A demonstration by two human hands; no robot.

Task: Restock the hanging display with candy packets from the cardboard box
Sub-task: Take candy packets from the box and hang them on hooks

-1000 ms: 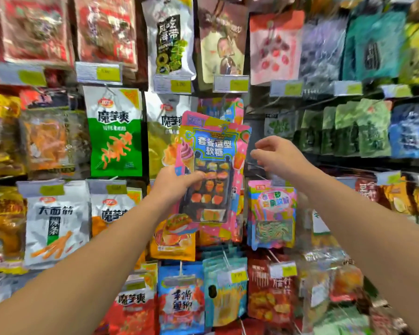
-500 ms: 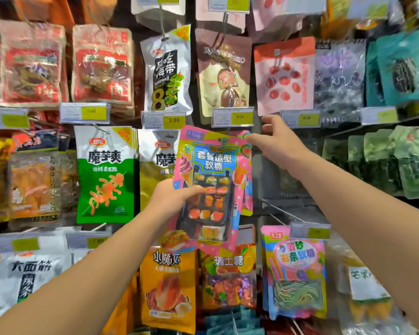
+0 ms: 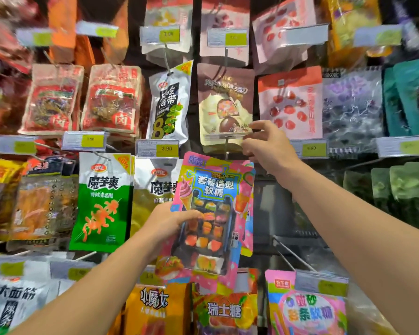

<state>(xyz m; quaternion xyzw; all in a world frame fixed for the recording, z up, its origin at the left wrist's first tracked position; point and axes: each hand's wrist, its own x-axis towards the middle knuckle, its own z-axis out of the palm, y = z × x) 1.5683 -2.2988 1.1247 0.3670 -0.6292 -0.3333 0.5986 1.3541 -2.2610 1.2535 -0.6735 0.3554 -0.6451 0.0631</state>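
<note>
At frame centre, the left hand (image 3: 166,223) grips a pink and blue candy packet with a clear window (image 3: 211,221), thumb across its front. Upper right of it, the right hand (image 3: 266,143) pinches a flipped-up clear price tag holder (image 3: 224,135) on its hook.

candy packet (image 3: 211,218): glossy printed plastic film, clear window | price tag holder (image 3: 224,136): clear glossy plastic | hook (image 3: 226,147): thin bare metal wire | brown pouch (image 3: 225,102): matt film

pink candy packet (image 3: 211,221), upright, slightly tilted, before the hanging display (image 3: 225,146)
</note>
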